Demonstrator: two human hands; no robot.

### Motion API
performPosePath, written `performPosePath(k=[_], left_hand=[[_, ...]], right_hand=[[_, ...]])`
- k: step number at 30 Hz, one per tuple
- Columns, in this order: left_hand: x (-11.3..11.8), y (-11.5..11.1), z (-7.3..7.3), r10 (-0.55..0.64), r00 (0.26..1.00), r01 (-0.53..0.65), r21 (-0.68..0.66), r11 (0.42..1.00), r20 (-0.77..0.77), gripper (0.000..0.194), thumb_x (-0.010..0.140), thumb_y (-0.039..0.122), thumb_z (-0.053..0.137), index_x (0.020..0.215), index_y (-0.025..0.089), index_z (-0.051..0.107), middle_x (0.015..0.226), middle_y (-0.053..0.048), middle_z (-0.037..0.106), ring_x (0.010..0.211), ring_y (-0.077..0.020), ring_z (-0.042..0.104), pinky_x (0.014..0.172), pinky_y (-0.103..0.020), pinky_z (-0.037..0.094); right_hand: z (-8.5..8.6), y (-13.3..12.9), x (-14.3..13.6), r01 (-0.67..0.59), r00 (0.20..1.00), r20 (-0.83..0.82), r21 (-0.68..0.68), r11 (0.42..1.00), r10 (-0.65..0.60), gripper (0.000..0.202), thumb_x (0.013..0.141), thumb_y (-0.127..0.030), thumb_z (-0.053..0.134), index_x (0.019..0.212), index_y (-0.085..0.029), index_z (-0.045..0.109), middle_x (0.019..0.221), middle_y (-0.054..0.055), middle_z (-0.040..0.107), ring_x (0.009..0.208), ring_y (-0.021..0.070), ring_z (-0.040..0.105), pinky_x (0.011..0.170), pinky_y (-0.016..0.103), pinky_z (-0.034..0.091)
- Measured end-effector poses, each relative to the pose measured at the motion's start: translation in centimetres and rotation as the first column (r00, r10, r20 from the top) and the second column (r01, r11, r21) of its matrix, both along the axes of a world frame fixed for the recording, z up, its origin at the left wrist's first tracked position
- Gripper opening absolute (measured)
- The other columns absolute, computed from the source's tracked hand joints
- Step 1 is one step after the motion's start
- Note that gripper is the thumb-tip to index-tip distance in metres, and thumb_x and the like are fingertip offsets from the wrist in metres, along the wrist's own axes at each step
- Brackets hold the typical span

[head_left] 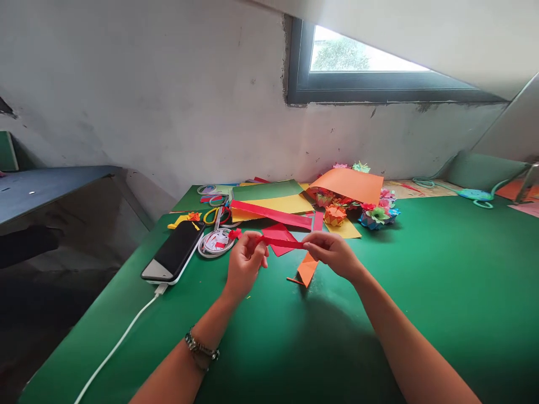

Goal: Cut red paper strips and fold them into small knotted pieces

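A narrow red paper strip point(283, 242) is stretched between my two hands above the green table. My left hand point(247, 255) pinches its left end, where a small crinkled red paper piece point(235, 234) sticks out beside the fingers. Thumb and fingers of my right hand point(330, 252) are closed on the strip's right end. Behind the strip lies a red paper square point(280, 233), partly covered by it. A folded orange paper piece point(307, 269) rests on the table just below the strip.
On the green table point(442, 280), a phone point(174, 252) with a white cable point(122, 336) lies left, near scissors point(218, 217) and a white tape coil point(214, 244). Coloured sheets point(269, 193), a long red strip point(273, 214), orange sheet point(349, 184) and paper flowers point(379, 216) lie behind.
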State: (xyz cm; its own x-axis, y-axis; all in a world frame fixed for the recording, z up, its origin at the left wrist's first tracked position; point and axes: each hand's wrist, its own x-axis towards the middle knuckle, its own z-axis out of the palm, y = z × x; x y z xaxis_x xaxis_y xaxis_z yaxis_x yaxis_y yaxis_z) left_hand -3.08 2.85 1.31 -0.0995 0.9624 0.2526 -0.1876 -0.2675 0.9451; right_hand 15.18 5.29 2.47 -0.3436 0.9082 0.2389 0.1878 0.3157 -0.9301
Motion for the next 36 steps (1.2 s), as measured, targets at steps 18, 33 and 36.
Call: performPosePath(k=[18, 33, 36], left_hand=[[-7.4, 6.8, 2.2, 0.630, 0.712, -0.645, 0.064, 0.761, -0.309, 0.017, 0.071, 0.016, 0.049, 0.085, 0.020, 0.040, 0.060, 0.005, 0.059, 0.033, -0.0072, 0.048, 0.044, -0.022, 0.036], [-6.1, 3.7, 3.2, 0.514, 0.702, -0.539, 0.103, 0.836, -0.493, 0.038, 0.064, 0.019, 0.057, 0.102, 0.018, 0.051, 0.114, -0.011, 0.046, 0.072, -0.0147, 0.060, 0.081, -0.035, 0.044], [-2.7, 0.8, 4.2, 0.148, 0.886, -0.145, 0.040, 0.989, -0.440, 0.049, 0.069, 0.038, 0.054, 0.113, 0.019, 0.046, 0.115, -0.012, 0.051, 0.089, -0.0214, 0.058, 0.075, -0.035, 0.047]], right_hand=[[-1.8, 7.6, -1.5, 0.156, 0.542, 0.743, 0.370, 0.916, -0.393, 0.014, 0.073, -0.009, 0.055, 0.084, -0.014, 0.063, 0.092, 0.012, 0.060, 0.089, 0.0227, 0.058, 0.073, 0.032, 0.042], [2.3, 1.6, -0.3, 0.303, 0.893, 0.178, 0.442, 0.844, -0.414, 0.027, 0.083, -0.027, 0.038, 0.086, -0.014, 0.062, 0.075, 0.004, 0.066, 0.063, 0.0132, 0.060, 0.054, 0.023, 0.046], [2.7, -2.7, -2.1, 0.268, 0.872, 0.138, 0.668, 0.694, -0.470, 0.022, 0.084, -0.024, 0.041, 0.085, -0.018, 0.063, 0.074, 0.004, 0.066, 0.063, 0.0130, 0.059, 0.054, 0.023, 0.044]])
